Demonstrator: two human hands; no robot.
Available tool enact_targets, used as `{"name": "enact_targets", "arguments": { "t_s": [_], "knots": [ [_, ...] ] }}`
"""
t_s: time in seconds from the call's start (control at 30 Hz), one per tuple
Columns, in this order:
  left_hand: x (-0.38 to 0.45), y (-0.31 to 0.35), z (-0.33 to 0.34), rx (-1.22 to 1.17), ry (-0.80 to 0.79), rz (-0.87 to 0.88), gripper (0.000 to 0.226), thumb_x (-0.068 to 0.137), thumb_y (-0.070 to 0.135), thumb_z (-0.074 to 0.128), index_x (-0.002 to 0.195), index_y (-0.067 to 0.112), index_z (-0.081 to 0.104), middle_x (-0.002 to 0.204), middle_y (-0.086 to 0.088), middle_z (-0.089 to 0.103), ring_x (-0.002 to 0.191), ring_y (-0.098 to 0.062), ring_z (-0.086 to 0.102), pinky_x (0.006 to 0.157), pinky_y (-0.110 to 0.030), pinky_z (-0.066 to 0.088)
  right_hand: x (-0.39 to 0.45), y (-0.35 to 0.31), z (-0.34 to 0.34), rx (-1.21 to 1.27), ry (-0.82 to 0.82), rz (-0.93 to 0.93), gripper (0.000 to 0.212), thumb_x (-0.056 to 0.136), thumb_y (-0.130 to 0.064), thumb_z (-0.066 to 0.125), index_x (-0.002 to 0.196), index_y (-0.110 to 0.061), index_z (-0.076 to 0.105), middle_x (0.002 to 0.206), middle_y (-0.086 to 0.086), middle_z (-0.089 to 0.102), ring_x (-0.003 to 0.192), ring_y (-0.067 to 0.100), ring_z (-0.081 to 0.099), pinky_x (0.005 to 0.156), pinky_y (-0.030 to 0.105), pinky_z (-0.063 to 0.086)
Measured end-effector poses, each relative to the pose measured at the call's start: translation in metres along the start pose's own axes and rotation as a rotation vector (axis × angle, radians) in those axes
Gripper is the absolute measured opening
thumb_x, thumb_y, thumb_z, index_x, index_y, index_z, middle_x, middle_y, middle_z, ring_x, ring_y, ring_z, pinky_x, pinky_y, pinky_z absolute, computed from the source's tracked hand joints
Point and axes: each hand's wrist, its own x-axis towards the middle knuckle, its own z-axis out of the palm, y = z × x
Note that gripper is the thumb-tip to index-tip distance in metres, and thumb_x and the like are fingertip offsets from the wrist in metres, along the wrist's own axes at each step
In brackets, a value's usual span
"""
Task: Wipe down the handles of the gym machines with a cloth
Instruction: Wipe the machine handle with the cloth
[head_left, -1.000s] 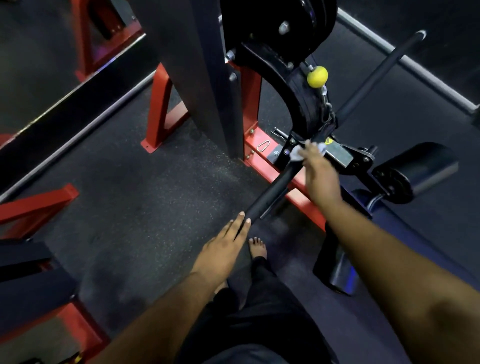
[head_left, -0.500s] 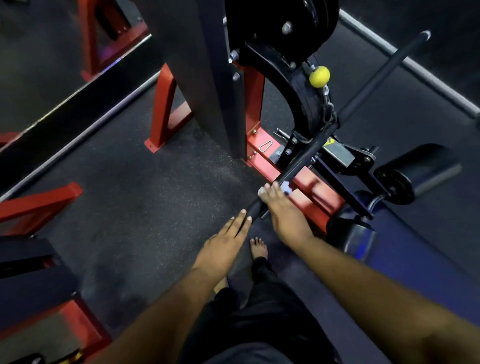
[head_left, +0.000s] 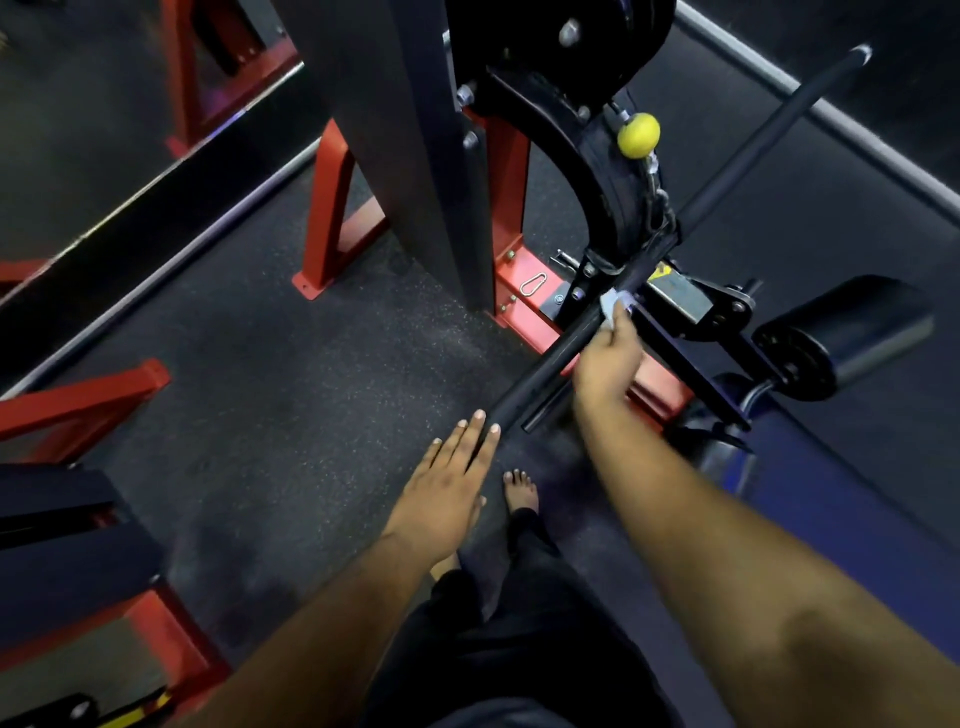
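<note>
Handles on this gym machine are forming one long black bar (head_left: 550, 364), which is running diagonally from the lower middle of the view up toward the far right, where its capped end is showing above the dark floor (head_left: 260, 364). The right hand (head_left: 608, 358) is reaching forward over the bar and is gripping a small pale cloth (head_left: 613, 306), pressing it against the bar just beside the black bracket where the bar is joining the machine. The left hand (head_left: 447, 493) is lying open and flat, fingers straight and together, with its fingertips (head_left: 493, 428) touching the near end of the bar; it is grasping nothing. A yellow knob (head_left: 639, 135) is sitting on the black curved arm above the cloth. A red frame (head_left: 514, 208) is standing behind the bar, bolted to the floor. A black roller pad (head_left: 852, 338) is lying to the right, well apart from both hands. The person's bare foot (head_left: 519, 491) is showing on the floor just below the bar's near end, above dark trousers (head_left: 519, 649).
</note>
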Motion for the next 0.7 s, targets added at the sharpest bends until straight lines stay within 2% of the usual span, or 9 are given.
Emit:
{"name": "enact_targets", "arguments": {
  "t_s": [0.07,0.13,0.2,0.27,0.4,0.47,0.57,0.63,0.7],
  "knots": [
    [0.0,0.003,0.001,-0.001,0.004,-0.012,0.096,0.104,0.031,0.051,0.159,0.02,-0.026,0.164,-0.002,-0.037,0.157,-0.02,-0.019,0.129,-0.043,0.008,-0.036,0.011,0.009,0.033,0.037,0.02,0.051,0.094,0.002,0.044,0.143,-0.006,0.057,0.14,0.01,0.062,0.129,0.022,0.057,0.106,0.018,0.036],
    [-0.001,0.005,0.003,-0.002,0.0,-0.025,0.097,0.103,0.032,0.053,0.159,0.019,-0.026,0.164,-0.003,-0.037,0.156,-0.021,-0.02,0.129,-0.043,0.008,-0.071,0.023,0.008,-0.015,-0.009,0.028,0.053,0.093,-0.002,0.046,0.143,-0.016,0.059,0.127,0.006,0.07,0.107,0.012,0.061,0.097,0.026,0.046],
    [-0.001,0.006,0.005,0.012,-0.005,-0.039,0.099,0.102,0.033,0.053,0.158,0.019,-0.028,0.164,-0.004,-0.038,0.156,-0.022,-0.022,0.129,-0.043,0.008,-0.102,0.033,0.001,-0.104,-0.105,0.004,0.053,0.094,-0.006,0.048,0.143,-0.024,0.059,0.106,0.007,0.075,0.086,0.013,0.058,0.085,0.037,0.052],
    [0.0,0.007,0.005,0.022,-0.018,-0.049,0.1,0.102,0.034,0.053,0.156,0.017,-0.029,0.163,-0.004,-0.039,0.155,-0.022,-0.023,0.129,-0.043,0.006,-0.12,0.037,-0.011,-0.182,-0.241,-0.029,0.052,0.096,-0.004,0.051,0.142,-0.025,0.06,0.098,0.009,0.075,0.081,0.016,0.061,0.081,0.036,0.051],
    [-0.006,0.008,0.007,0.024,-0.036,-0.047,0.099,0.103,0.034,0.051,0.156,0.016,-0.03,0.162,-0.003,-0.041,0.154,-0.02,-0.026,0.129,-0.043,0.003,-0.102,0.026,-0.049,-0.278,-0.399,-0.14,0.048,0.094,-0.001,0.052,0.136,-0.021,0.065,0.105,0.005,0.077,0.08,0.018,0.068,0.078,0.033,0.054],
    [-0.008,0.007,0.009,0.038,-0.039,-0.044,0.098,0.103,0.033,0.05,0.156,0.016,-0.031,0.162,-0.003,-0.041,0.154,-0.019,-0.026,0.129,-0.044,0.002,-0.06,0.011,-0.061,-0.288,-0.324,-0.25,0.048,0.093,0.0,0.049,0.137,-0.015,0.065,0.114,0.009,0.075,0.095,0.022,0.07,0.09,0.036,0.055],
    [-0.01,0.006,0.012,0.064,-0.051,-0.051,0.097,0.104,0.032,0.049,0.156,0.015,-0.031,0.161,-0.003,-0.042,0.154,-0.019,-0.026,0.129,-0.044,0.002,0.023,-0.016,-0.064,-0.559,-0.3,-0.55,0.053,0.089,0.007,0.047,0.137,-0.008,0.062,0.149,0.018,0.052,0.14,0.029,0.048,0.12,0.037,0.033],
    [-0.011,0.006,0.013,0.059,-0.055,-0.059,0.097,0.104,0.032,0.049,0.156,0.015,-0.031,0.161,-0.003,-0.042,0.154,-0.02,-0.025,0.129,-0.044,0.003,0.064,-0.027,-0.057,-0.86,-0.396,-0.687,0.056,0.084,0.007,0.05,0.138,-0.007,0.057,0.155,0.021,0.043,0.148,0.039,0.033,0.123,0.052,0.024],
    [-0.011,0.006,0.015,0.051,-0.051,-0.063,0.096,0.104,0.032,0.049,0.157,0.015,-0.03,0.161,-0.003,-0.042,0.154,-0.02,-0.025,0.129,-0.044,0.002,0.08,-0.021,-0.05,-1.017,-0.43,-0.715,0.058,0.084,0.008,0.051,0.139,-0.007,0.053,0.157,0.02,0.04,0.15,0.041,0.027,0.122,0.054,0.023]
  ]
}}
